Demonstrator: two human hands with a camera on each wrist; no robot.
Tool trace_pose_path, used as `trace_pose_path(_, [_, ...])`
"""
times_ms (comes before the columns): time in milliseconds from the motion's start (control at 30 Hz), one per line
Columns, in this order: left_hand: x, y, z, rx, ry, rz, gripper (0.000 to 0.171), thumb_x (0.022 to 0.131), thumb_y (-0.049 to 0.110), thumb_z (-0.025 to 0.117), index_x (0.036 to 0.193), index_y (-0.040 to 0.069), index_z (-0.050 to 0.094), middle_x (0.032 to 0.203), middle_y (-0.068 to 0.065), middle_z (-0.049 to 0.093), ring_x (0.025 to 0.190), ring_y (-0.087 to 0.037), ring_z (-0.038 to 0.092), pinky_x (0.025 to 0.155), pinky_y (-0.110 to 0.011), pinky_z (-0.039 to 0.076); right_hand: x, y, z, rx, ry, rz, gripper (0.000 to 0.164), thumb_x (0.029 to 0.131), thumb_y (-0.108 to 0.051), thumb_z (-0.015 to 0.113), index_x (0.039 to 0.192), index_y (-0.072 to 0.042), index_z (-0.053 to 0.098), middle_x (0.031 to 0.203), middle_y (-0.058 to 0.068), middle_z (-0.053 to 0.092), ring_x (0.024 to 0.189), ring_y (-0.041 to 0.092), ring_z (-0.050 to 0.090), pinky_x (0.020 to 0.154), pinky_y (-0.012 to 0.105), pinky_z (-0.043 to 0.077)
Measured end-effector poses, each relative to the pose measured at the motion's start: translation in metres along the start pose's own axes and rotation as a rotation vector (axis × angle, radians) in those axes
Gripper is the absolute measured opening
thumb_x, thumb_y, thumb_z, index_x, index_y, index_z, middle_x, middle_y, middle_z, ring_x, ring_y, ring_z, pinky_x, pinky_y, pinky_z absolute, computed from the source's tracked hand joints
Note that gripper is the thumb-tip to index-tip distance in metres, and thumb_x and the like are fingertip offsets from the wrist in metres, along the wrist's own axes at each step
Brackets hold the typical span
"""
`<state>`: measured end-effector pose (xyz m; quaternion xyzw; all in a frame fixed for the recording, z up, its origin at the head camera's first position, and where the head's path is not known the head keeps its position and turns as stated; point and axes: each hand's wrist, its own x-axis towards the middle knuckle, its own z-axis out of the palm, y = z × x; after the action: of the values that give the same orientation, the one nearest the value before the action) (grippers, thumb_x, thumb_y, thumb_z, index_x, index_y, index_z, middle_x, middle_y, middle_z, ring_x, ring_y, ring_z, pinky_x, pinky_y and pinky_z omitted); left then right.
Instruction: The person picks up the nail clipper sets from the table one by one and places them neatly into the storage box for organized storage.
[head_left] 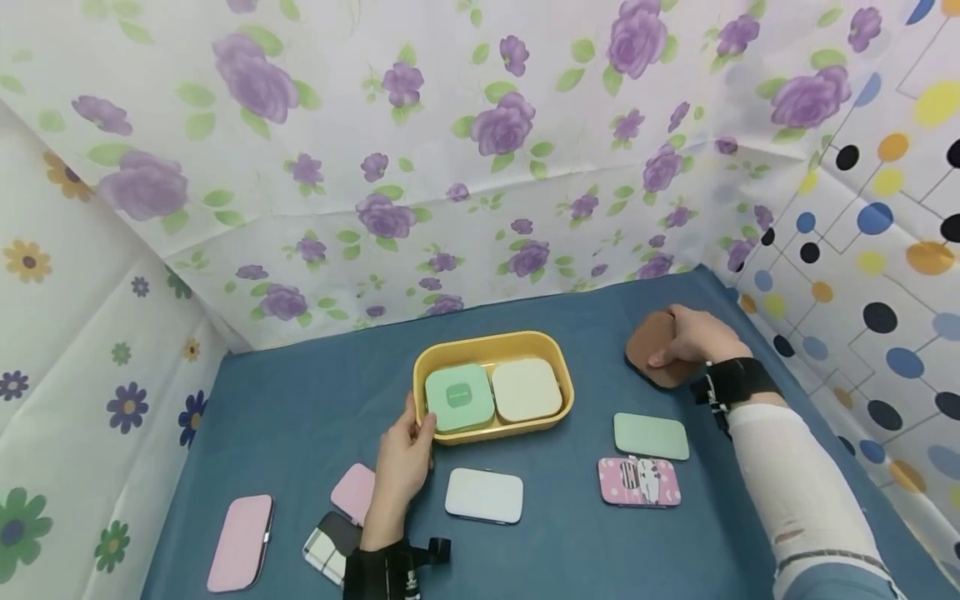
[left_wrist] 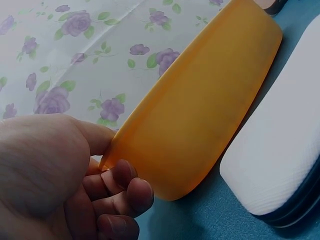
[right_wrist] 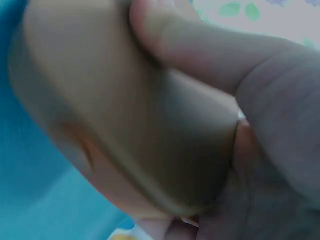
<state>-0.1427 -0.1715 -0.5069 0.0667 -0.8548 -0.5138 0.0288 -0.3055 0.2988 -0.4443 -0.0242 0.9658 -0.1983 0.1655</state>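
Note:
My left hand [head_left: 403, 458] pinches the left end of a yellow plastic basket [head_left: 492, 348] by its rim; the left wrist view shows the fingertips against the outer wall. Inside the basket a mint-green square box [head_left: 471, 417] sits beside a cream-coloured square box [head_left: 527, 390]. Over to the right, my right hand [head_left: 705, 335] grips a brown rounded case [head_left: 647, 343], thumb on one face. The right wrist view, somewhat blurred, has this brown case [right_wrist: 125, 115] close up, apparently closed; the hand hides part of it.
Below the basket lies a white case [head_left: 483, 495]. A green case [head_left: 651, 436] and a pink cartoon case [head_left: 639, 482] lie to the right. At the left are a pink case [head_left: 238, 542], a smaller pink case [head_left: 352, 492] and a checked case [head_left: 326, 558]. Patterned cloth walls [head_left: 450, 208] enclose the table.

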Motion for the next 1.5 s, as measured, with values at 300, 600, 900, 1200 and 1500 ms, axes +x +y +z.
trace_pose_path(300, [-0.002, -0.004, 0.000, 0.015, -0.005, -0.009, 0.065, 0.105, 0.037, 0.052, 0.158, 0.009, 0.026, 0.062, -0.004, 0.053, 0.047, -0.021, 0.053, 0.043, -0.032, 0.040, -0.005, 0.056, 0.019, 0.273, -0.132, -0.017, 0.101, 0.087, -0.059, 0.069, 0.148, 0.011, 0.032, 0.127, 0.026, 0.054, 0.108, 0.035, 0.055, 0.086, 0.044, 0.047])
trace_pose_path(600, [0.001, -0.002, 0.000, 0.018, -0.011, 0.011, 0.065, 0.105, 0.036, 0.052, 0.158, 0.008, 0.026, 0.062, -0.004, 0.053, 0.047, -0.021, 0.053, 0.044, -0.033, 0.041, -0.011, 0.095, 0.047, 0.689, -0.231, 0.067, 0.084, 0.097, -0.047, 0.062, 0.153, 0.000, 0.022, 0.129, 0.019, 0.046, 0.109, 0.029, 0.052, 0.089, 0.037, 0.045])
trace_pose_path(900, [-0.001, -0.002, 0.000, 0.032, -0.014, 0.005, 0.065, 0.105, 0.037, 0.051, 0.158, 0.008, 0.026, 0.062, -0.004, 0.053, 0.048, -0.021, 0.053, 0.044, -0.032, 0.041, -0.016, 0.096, 0.060, 0.651, -0.121, 0.085, 0.085, 0.094, -0.053, 0.063, 0.151, 0.001, 0.030, 0.129, 0.019, 0.045, 0.110, 0.030, 0.049, 0.090, 0.037, 0.039])
trace_pose_path(1200, [0.000, 0.000, -0.004, 0.033, -0.008, 0.008, 0.064, 0.105, 0.035, 0.050, 0.158, 0.008, 0.025, 0.060, -0.004, 0.054, 0.047, -0.021, 0.053, 0.043, -0.032, 0.040, -0.015, 0.086, 0.064, 0.676, -0.055, 0.103, 0.097, 0.091, -0.057, 0.064, 0.156, 0.000, 0.021, 0.140, 0.021, 0.040, 0.118, 0.033, 0.043, 0.094, 0.042, 0.037])
trace_pose_path(1500, [-0.001, 0.000, -0.001, 0.031, -0.007, 0.002, 0.065, 0.105, 0.036, 0.051, 0.158, 0.008, 0.025, 0.062, -0.004, 0.054, 0.049, -0.021, 0.054, 0.044, -0.032, 0.041, -0.025, 0.077, 0.066, 0.739, 0.010, 0.161, 0.119, 0.086, -0.064, 0.067, 0.159, -0.005, -0.006, 0.159, 0.027, 0.019, 0.138, 0.040, 0.028, 0.110, 0.060, 0.028])
